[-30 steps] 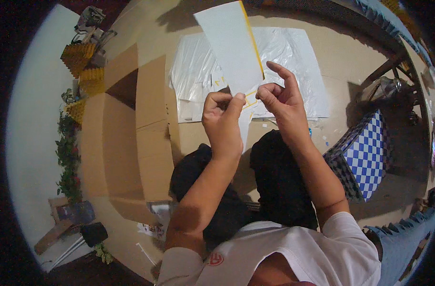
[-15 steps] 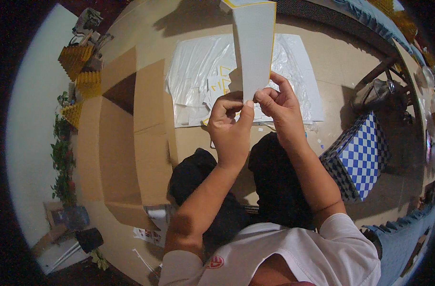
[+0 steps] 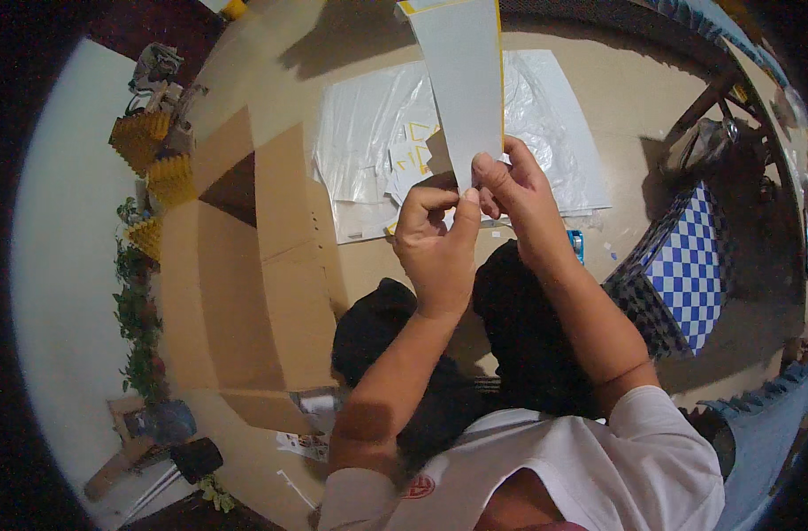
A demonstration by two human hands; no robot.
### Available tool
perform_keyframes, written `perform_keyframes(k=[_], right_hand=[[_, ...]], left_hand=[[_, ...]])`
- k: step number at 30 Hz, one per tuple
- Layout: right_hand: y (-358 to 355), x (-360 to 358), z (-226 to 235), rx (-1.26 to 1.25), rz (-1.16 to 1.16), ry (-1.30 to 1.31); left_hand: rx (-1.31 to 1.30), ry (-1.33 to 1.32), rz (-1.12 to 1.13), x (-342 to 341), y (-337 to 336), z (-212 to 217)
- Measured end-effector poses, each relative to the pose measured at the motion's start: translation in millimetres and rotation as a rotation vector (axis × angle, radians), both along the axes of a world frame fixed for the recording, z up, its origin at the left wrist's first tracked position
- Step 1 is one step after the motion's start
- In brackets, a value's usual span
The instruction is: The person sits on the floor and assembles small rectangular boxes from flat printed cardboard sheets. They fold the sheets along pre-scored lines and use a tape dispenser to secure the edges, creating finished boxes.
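Observation:
Between my two hands stands a long white cardboard piece [image 3: 461,80] with yellow edges, folded like a narrow box and reaching past the top of the view. My left hand [image 3: 439,234] pinches its lower left corner between thumb and fingers. On the lower right side, my right hand [image 3: 516,186] grips the same piece, thumb on its front face and fingers behind. Beyond the hands, a white plastic-wrapped sheet [image 3: 368,115] lies on the floor. Loose white cut-outs with yellow lines [image 3: 413,159] are scattered on it, partly hidden by the cardboard piece.
A large open cardboard box [image 3: 236,301] stands to my left. Right of me are a blue-and-white checkered box [image 3: 684,274] and a dark bag [image 3: 700,150] under a table. Potted plants [image 3: 138,319] line the left wall. A small blue object [image 3: 576,245] lies beside my right forearm.
The cardboard piece has tilted and its top has shifted left. My right thumb has moved slightly up its face. The whole view has turned slightly, and the small blue object now shows.

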State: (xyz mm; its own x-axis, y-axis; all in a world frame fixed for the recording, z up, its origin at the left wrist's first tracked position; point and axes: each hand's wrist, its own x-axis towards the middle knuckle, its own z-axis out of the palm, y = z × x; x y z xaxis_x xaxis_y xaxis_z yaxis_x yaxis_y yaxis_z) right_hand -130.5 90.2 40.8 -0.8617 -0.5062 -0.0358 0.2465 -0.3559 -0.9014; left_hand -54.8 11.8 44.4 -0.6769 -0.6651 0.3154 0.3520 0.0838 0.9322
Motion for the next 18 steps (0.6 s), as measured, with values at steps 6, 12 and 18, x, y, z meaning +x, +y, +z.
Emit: perform_keyframes(k=[6,12,18], right_hand=[[-3,-1,-7,-0.112,-0.062,0.135],[0,5,5,0.034,-0.177,0.234],[7,-1,-5,0.310,-0.342,0.617]], left_hand=[[0.328,0.058,-0.090,-3,2,6],[0.560,0.079,-0.159,-1,-5,3],[0.872,0.114,-0.320,5,-15,4]])
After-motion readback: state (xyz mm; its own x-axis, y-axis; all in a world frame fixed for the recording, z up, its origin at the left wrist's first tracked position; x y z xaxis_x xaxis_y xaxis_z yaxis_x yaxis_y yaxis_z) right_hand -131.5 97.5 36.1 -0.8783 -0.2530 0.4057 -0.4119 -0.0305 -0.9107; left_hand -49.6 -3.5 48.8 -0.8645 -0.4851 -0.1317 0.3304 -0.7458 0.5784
